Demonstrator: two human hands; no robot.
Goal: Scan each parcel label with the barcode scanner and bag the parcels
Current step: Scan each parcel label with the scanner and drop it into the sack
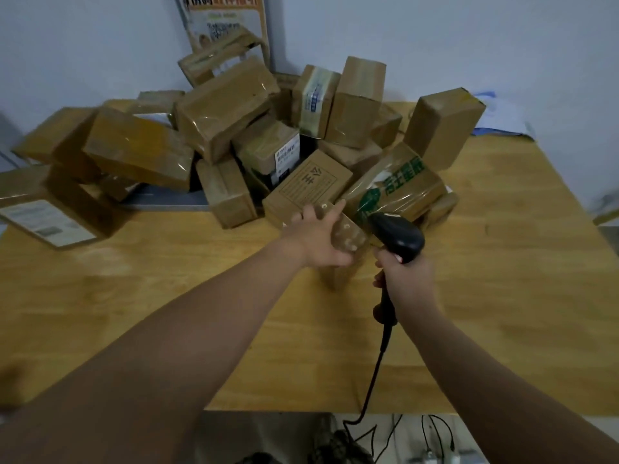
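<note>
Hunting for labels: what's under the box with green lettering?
A plain carton pokes out beneath the right end of the green-lettered box. The scanner covers its near corner; anything further under is hidden.

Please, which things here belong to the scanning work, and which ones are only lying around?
For the job:
- barcode scanner, held by the right hand
- small parcel, gripped by the left hand
- pile of parcels on the table

Just lying about:
- poster at the wall behind the pile
- papers at the table's far right
</note>
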